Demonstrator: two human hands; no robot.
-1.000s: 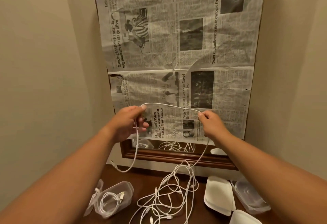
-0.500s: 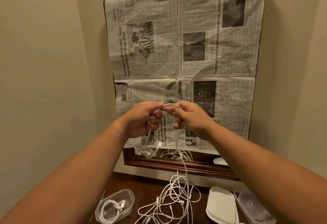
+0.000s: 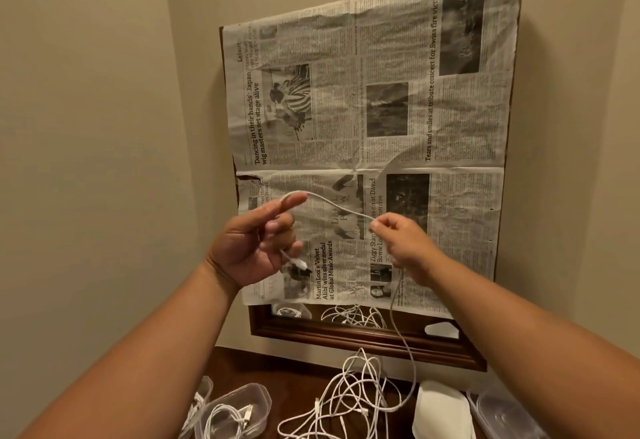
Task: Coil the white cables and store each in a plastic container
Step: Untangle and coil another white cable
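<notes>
The left hand (image 3: 254,244) hooks the white cable (image 3: 332,203) over its raised forefinger, the other fingers curled near the plug. The right hand (image 3: 403,243) pinches it farther along. From there it drops to the tangle (image 3: 348,400) on the surface (image 3: 249,366).

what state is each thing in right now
thin white cable, strung between both hands, tail hanging down
left hand, holds cable looped over forefinger
right hand, pinches the cable
tangled pile of white cables, uncoiled on dark wooden table
clear plastic container, open, coiled cable inside
flat white lid, off, on the table
</notes>
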